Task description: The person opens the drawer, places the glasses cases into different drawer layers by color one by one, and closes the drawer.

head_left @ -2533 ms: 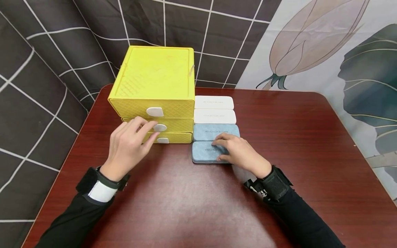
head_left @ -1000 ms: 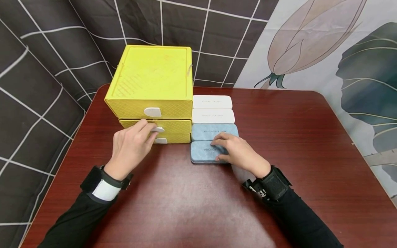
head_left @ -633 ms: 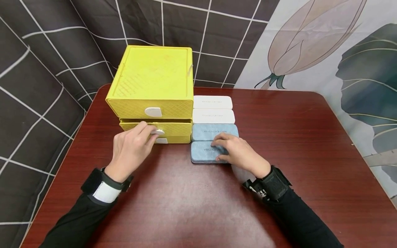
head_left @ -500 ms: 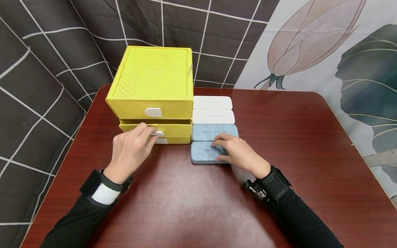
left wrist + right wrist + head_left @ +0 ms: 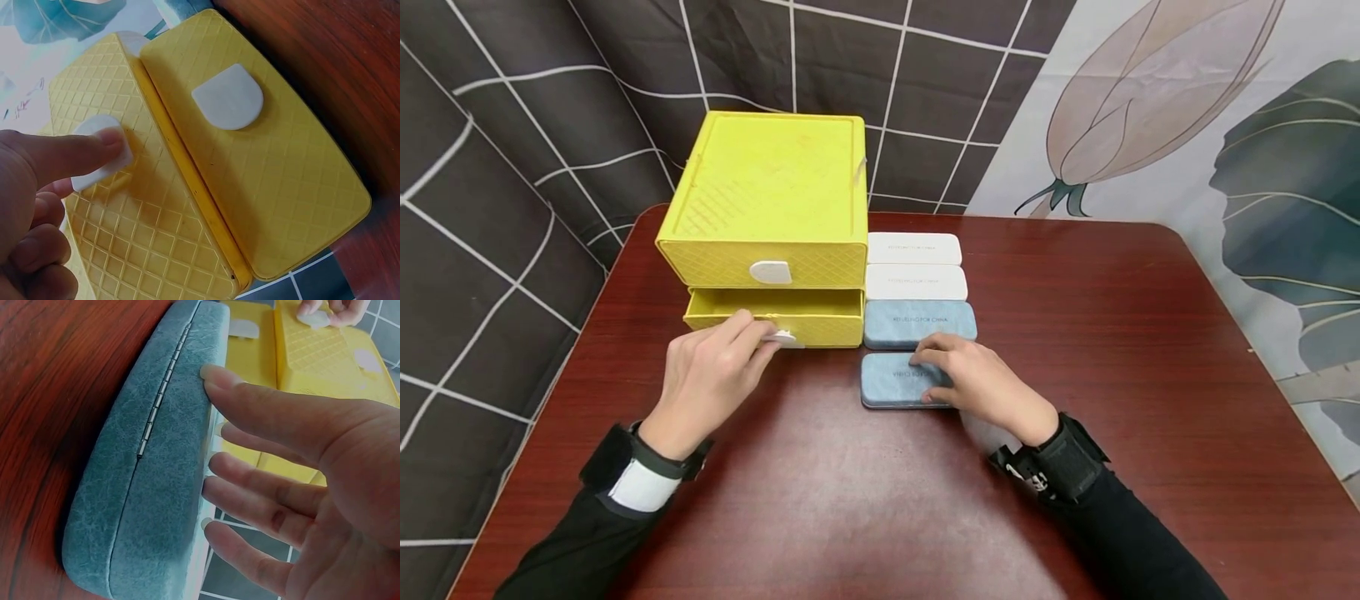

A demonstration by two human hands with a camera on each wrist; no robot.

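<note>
Close in from the left wrist, it's the left hand (image 5: 711,371) pinching the white tab (image 5: 117,162) of the pulled-out drawer (image 5: 827,327) on the yellow drawer unit (image 5: 782,183)! The right wrist view gives us a metal hinge (image 5: 164,387) on the front blue case (image 5: 887,382), off the unit's near right corner, right hand (image 5: 988,383) on it, fingers apart. Along the unit's right side, another blue case (image 5: 917,319), two white cases (image 5: 914,282); reddish table (image 5: 880,517) below, gridded cloth (image 5: 842,67) behind.
</note>
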